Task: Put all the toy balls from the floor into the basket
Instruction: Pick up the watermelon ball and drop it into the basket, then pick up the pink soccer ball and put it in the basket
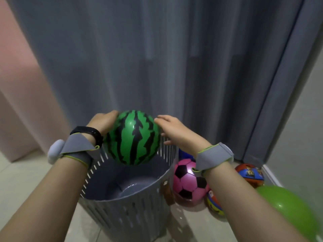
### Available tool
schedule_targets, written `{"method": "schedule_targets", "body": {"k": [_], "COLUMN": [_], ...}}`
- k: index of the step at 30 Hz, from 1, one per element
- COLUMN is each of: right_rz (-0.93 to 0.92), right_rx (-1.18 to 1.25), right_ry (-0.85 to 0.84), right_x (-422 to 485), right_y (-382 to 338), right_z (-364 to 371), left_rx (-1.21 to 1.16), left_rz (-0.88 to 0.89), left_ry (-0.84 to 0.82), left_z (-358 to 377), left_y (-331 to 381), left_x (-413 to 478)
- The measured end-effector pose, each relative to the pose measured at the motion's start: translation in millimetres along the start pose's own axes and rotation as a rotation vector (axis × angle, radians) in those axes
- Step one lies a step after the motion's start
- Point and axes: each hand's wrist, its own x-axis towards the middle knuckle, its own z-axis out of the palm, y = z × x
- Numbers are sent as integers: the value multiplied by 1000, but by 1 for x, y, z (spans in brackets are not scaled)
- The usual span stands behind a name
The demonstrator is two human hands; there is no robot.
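Observation:
A green ball striped like a watermelon (133, 137) hangs over the open mouth of the grey slatted basket (125, 212). My left hand (103, 122) presses on its left side and my right hand (173, 131) on its right side, so both hold it. The basket's inside shows a bare grey bottom. On the floor right of the basket lie a pink and black football (189, 182), a blue ball (186, 154) mostly hidden behind my right wrist, an orange and blue ball (250, 174), another printed ball (214, 203) under my right forearm, and a plain green ball (290, 212) at the right edge.
Grey curtains (157, 58) hang right behind the basket. A pink wall or panel (19, 102) stands at the left. Pale floor tiles (26, 182) lie left of the basket. A wall with a white skirting (272, 175) closes the right side.

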Motion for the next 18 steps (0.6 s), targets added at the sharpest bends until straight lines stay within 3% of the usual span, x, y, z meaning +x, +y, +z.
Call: {"method": "schedule_targets", "body": {"k": [3, 6, 10, 13, 18], "right_rz": [-26, -65, -33, 96, 221], "right_rx": [6, 109, -57, -260, -458], "right_ry": [47, 223, 383, 344, 110], "right_x": [5, 11, 21, 22, 21], "right_y": [13, 29, 85, 137, 207], "right_z": [-4, -25, -56, -67, -59], "left_rx": [65, 21, 96, 415, 840], "left_rz": [136, 299, 372, 405, 671], "left_ry": [31, 23, -178, -375, -282], "left_z": [14, 43, 106, 157, 168], "left_y": [-6, 8, 19, 3, -22], "left_x": [-6, -15, -28, -45, -38]}}
